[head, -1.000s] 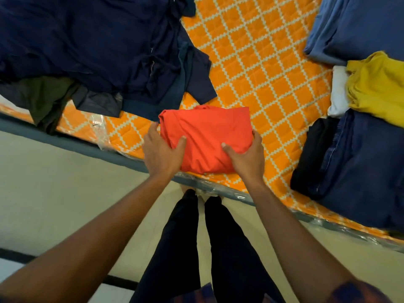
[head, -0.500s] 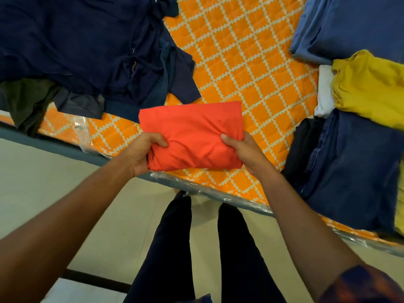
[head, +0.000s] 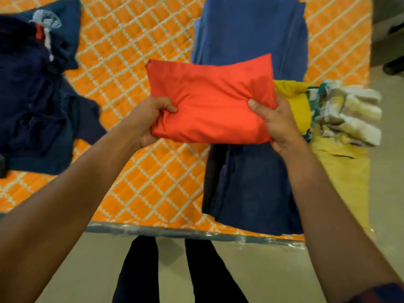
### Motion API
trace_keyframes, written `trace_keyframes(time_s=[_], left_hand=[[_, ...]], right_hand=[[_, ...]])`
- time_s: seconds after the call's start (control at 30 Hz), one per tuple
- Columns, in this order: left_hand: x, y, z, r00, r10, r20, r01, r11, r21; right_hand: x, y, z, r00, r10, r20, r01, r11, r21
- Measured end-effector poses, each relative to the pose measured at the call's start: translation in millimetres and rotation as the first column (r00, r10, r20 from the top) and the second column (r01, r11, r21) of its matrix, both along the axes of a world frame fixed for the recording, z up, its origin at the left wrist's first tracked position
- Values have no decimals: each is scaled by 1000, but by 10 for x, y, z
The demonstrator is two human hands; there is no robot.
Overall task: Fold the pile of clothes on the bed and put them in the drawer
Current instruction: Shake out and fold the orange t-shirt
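Both hands hold a folded red garment [head: 209, 101] by its short ends. The left hand [head: 150, 121] pinches the left edge, thumb on top and fingers curled under. The right hand [head: 278, 125] grips the right edge the same way, thumb pressed across the cloth. The garment is a flat rectangle and looks lifted off the bed [head: 142, 171], held above the folded things on its right half.

On that right side lie pieces that seem already folded: a blue garment [head: 251, 29] at the far side, a dark blue one [head: 251, 189] at the near edge, and a yellow one [head: 299, 106] just beside the right hand. Further right is a patterned white and teal cloth [head: 349, 112], with a pale yellow cloth [head: 341, 171] near it. On the left of the bed a pile of dark clothes [head: 37, 101] lies crumpled and loose, not yet folded.

So the task looks partly done. Several pieces are folded, and the red one seems ready to join them. What is left, as far as can be judged, is the whole dark pile on the left and then the move to the drawer. The drawer does not show in this view, so nothing tells whether any clothes are in it yet. The person's legs [head: 140, 270] stand on the floor [head: 262, 270] at the near edge of the bed.
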State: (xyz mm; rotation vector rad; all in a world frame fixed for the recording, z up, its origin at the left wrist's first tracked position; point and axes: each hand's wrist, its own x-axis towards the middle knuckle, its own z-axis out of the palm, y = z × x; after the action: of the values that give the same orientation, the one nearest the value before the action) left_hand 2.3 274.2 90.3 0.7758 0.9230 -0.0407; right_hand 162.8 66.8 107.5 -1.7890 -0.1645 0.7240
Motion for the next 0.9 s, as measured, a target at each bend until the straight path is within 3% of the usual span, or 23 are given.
trace_keyframes(time_s=[0.1, 0.2, 0.33, 0.5, 0.6, 0.67, 0.73, 0.83, 0.9], left_hand=[[763, -275, 56, 993, -59, 100, 57, 998, 20], [1324, -667, -158, 984, -174, 43, 169, 980, 103], [1497, -898, -728, 969, -147, -196, 200, 937, 287], [1450, -939, -841, 977, -134, -169, 179, 941, 288], [1361, -793, -845, 967, -149, -207, 204, 940, 274], [1267, -647, -856, 961, -154, -228, 219, 931, 292], [1155, -547, -842, 961, -149, -232, 220, 921, 320], [799, -333, -795, 955, -179, -236, 266, 868, 420], [478, -134, -806, 936, -247, -253, 346, 779, 522]], right_hand=[[630, -382, 185, 987, -129, 95, 128, 992, 23], [1103, -737, -26, 967, -199, 161, 208, 977, -46], [1373, -934, -679, 986, -41, 160, 105, 906, -411], [1304, -967, -841, 929, -24, 369, 221, 836, -502], [1125, -961, -824, 810, 63, 584, 334, 769, -546], [995, -885, -748, 664, 179, 726, 418, 716, -559], [865, -744, -683, 532, 257, 807, 433, 737, -520], [536, -315, -677, 438, 341, 832, 201, 865, -460], [296, 34, -741, 421, 448, 789, -2, 870, -493]])
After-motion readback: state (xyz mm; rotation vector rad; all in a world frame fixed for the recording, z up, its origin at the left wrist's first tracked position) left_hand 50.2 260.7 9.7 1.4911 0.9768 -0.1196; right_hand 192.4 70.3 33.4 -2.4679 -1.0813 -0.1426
